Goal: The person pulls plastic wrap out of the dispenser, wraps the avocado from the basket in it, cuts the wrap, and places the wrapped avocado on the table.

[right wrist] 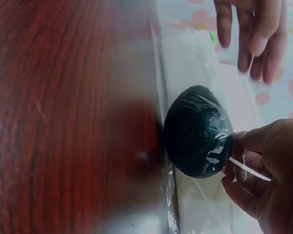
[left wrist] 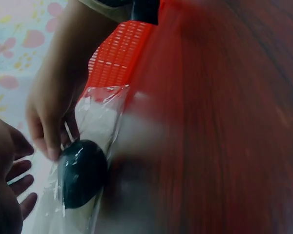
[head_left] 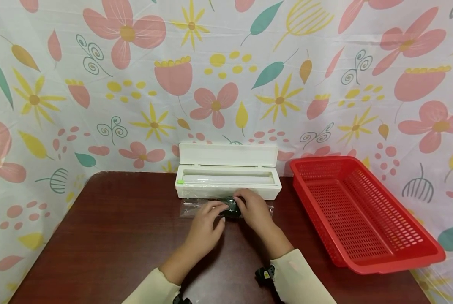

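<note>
A dark round object [head_left: 232, 209] lies on a sheet of clear cling film [head_left: 190, 207] on the brown table [head_left: 116, 236], just in front of a white film dispenser box [head_left: 226, 179] with its lid up. My right hand [right wrist: 237, 161] pinches the film wrapped over the object [right wrist: 198, 131]. My left hand [head_left: 220, 211] is just left of the object, its fingers [right wrist: 254, 34] straight and relaxed, holding nothing. In the left wrist view the object [left wrist: 83, 173] shines under the film, with the right hand [left wrist: 49, 146] at its top.
A red perforated plastic basket [head_left: 359, 211] stands on the right side of the table, also seen as the basket [left wrist: 117, 53] behind the right arm. A flower-patterned cloth [head_left: 226, 76] hangs behind and around the table.
</note>
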A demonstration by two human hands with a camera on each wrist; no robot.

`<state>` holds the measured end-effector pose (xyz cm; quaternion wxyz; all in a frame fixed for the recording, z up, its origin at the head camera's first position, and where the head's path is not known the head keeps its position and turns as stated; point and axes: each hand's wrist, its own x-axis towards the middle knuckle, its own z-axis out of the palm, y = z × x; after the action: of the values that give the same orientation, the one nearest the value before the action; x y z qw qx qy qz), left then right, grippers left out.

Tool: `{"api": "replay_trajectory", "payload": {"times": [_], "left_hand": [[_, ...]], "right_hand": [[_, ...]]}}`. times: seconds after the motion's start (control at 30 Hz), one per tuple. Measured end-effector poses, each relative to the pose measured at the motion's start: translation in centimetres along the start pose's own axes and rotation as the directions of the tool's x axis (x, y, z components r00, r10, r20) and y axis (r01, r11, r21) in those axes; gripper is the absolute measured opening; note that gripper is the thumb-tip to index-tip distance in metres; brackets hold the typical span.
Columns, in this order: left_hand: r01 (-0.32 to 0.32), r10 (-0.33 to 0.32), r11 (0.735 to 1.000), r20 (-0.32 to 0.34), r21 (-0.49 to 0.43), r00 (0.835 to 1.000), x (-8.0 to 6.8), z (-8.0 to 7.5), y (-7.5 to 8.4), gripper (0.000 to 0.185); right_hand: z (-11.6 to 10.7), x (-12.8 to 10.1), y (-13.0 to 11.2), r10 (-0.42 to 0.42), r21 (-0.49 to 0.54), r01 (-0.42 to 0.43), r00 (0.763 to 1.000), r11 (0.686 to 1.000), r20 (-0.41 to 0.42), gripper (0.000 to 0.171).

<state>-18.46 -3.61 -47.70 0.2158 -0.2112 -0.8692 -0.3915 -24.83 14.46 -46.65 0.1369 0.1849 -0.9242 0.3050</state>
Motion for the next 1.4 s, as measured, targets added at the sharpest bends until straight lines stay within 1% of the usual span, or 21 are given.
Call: {"api": "replay_trajectory", "payload": {"times": [0.1, 0.3, 0.43, 0.57, 0.67, 0.83, 1.0, 1.1, 1.23, 1.3, 1.33, 1.4], "left_hand": [[-0.016, 0.013, 0.999, 0.057, 0.043, 0.998, 0.4, 0.7, 0.1, 0.039], [0.031, -0.044, 0.995, 0.139, 0.095, 0.989, 1.2, 1.3, -0.1, 0.047], [0.054, -0.074, 0.992, 0.169, 0.118, 0.983, 1.5, 1.7, -0.3, 0.050], [0.062, -0.079, 0.991, 0.144, 0.122, 0.986, 1.6, 2.0, -0.4, 0.051], [0.070, -0.087, 0.987, 0.118, 0.145, 0.989, 1.8, 2.2, -0.4, 0.052], [0.105, -0.128, 0.972, 0.099, 0.211, 0.987, 2.0, 2.5, -0.3, 0.052], [0.151, -0.175, 0.956, 0.075, 0.252, 0.982, 2.4, 2.6, -0.3, 0.051], [0.159, -0.184, 0.949, 0.072, 0.271, 0.980, 2.6, 2.6, -0.3, 0.051], [0.149, -0.181, 0.945, 0.087, 0.291, 0.980, 2.7, 2.6, -0.5, 0.053], [0.141, -0.175, 0.944, 0.092, 0.298, 0.980, 2.8, 2.6, -0.5, 0.053], [0.137, -0.172, 0.944, 0.095, 0.300, 0.980, 2.9, 2.7, -0.6, 0.053], [0.138, -0.175, 0.946, 0.105, 0.292, 0.979, 3.0, 2.7, -0.6, 0.055]], "right_hand": [[0.2, 0.1, 0.0, 0.005, -0.012, -0.005, 1.000, 1.000, -0.006, 0.008], [0.5, 0.3, -0.2, -0.005, -0.031, 0.005, 1.000, 1.000, -0.013, 0.008], [0.7, 0.4, -0.2, -0.024, -0.049, 0.023, 1.000, 0.999, -0.014, 0.007], [0.8, 0.5, -0.1, -0.045, -0.063, 0.044, 0.999, 0.997, -0.017, 0.006], [1.0, 0.5, 0.0, -0.048, -0.068, 0.047, 0.999, 0.997, -0.021, 0.007], [1.3, 0.5, 0.1, -0.035, -0.052, 0.033, 0.999, 0.998, -0.033, 0.007], [1.4, 0.5, 0.1, -0.012, -0.054, 0.011, 0.999, 0.998, -0.033, 0.016], [1.3, 0.4, 0.1, -0.030, -0.069, 0.026, 0.998, 0.997, -0.051, 0.018], [0.8, 0.0, -0.3, -0.074, -0.086, 0.064, 0.989, 0.994, -0.125, 0.016], [0.5, -0.3, -0.6, -0.091, -0.082, 0.080, 0.985, 0.993, -0.146, 0.017], [0.3, -0.4, -0.7, -0.097, -0.076, 0.087, 0.985, 0.993, -0.146, 0.018], [0.0, -0.6, -1.0, -0.116, -0.068, 0.109, 0.986, 0.992, -0.119, 0.021]]}}
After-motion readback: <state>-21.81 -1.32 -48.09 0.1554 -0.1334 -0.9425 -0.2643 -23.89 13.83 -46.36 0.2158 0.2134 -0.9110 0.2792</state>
